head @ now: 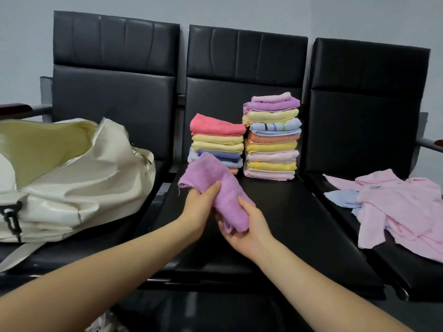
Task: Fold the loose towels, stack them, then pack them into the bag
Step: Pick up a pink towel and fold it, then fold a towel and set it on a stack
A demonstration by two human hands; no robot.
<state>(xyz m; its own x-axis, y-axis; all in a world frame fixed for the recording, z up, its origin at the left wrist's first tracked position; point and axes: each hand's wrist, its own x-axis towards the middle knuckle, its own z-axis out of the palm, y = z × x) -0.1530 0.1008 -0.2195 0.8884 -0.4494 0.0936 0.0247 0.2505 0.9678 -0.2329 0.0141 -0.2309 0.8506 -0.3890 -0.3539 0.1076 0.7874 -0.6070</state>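
Note:
A purple towel [211, 178] hangs rumpled above the middle black seat [275, 212]. My left hand [200, 207] grips its upper left part, and my right hand [242, 226] holds its lower end from underneath. Behind it stand two stacks of folded towels: a short one [217, 142] topped by a red towel, and a taller one [272, 137] topped by a pink towel. Loose pink and blue towels [393, 207] lie in a heap on the right seat. A cream bag [72, 178] lies open on the left seat.
Three black padded seats in a row have high backrests [244, 68] behind the stacks. A metal armrest [429, 142] sticks out at the far right. The bag's strap [19, 255] hangs over the left seat's front edge.

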